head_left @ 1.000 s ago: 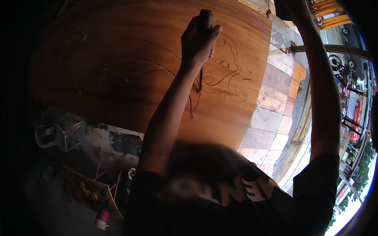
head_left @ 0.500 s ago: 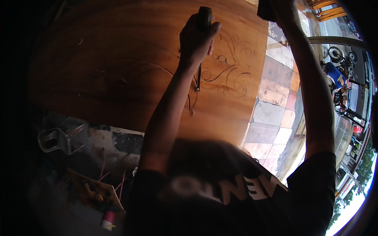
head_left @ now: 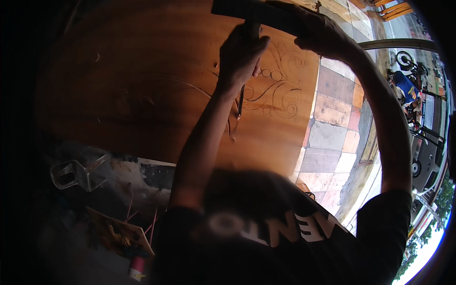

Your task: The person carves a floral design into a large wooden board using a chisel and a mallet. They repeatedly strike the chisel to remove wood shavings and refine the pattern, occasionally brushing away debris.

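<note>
My left hand (head_left: 241, 59) is closed around the handle of a wood chisel (head_left: 241, 105). The chisel's thin blade points down toward a carved curve on a broad brown wooden panel (head_left: 142, 104); whether its tip bites into the wood is hard to tell. A dark, flat block-like mallet (head_left: 259, 13) lies across the top of the chisel handle, seeming to touch it. My right hand (head_left: 327, 35) is wrapped around the mallet's right end. Scrolls and small circles of a carved pattern (head_left: 273, 97) show to the right of my left hand.
Patchwork floor tiles (head_left: 327, 133) run along the panel's right edge. At lower left are a pale frame-like object (head_left: 78, 175) and a small board (head_left: 118, 232) by a red-and-white container (head_left: 137, 267). A person in blue (head_left: 407, 89) is near a motorbike (head_left: 406, 61) far right.
The mallet in my right hand has swung left and down onto the top of the chisel handle. My left hand keeps its grip at nearly the same spot.
</note>
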Demonstrator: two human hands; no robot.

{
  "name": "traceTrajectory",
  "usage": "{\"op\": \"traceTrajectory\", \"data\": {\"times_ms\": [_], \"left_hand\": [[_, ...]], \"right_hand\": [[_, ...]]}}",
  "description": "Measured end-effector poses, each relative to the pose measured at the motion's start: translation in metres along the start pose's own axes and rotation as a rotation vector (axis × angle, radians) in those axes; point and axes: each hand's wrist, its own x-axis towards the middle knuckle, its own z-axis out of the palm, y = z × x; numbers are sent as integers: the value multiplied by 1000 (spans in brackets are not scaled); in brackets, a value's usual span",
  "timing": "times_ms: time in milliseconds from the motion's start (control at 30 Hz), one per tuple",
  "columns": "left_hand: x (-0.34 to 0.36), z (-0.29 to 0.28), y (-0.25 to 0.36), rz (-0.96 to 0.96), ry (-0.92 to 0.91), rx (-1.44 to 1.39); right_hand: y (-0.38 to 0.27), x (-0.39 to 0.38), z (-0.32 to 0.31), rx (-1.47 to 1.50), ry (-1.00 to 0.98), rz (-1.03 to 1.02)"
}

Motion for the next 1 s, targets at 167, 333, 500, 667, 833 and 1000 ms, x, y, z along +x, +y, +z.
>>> {"op": "traceTrajectory", "data": {"times_ms": [167, 333, 500, 667, 833, 1000], "left_hand": [[-5, 21, 3, 39, -86, -66], [3, 8, 5, 86, -140, 126], [-10, 6, -1, 12, -50, -27], [1, 6, 2, 47, -122, 56], [-6, 0, -5, 16, -101, -63], [-8, 9, -5, -18, -138, -33]], "right_hand": [[98, -8, -13, 12, 669, 140], [57, 1, 24, 394, 695, 347], [32, -13, 10, 144, 150, 172], [53, 2, 2, 769, 847, 443], [29, -27, 69, 160, 175, 33], [44, -24, 13, 586, 606, 418]]}}
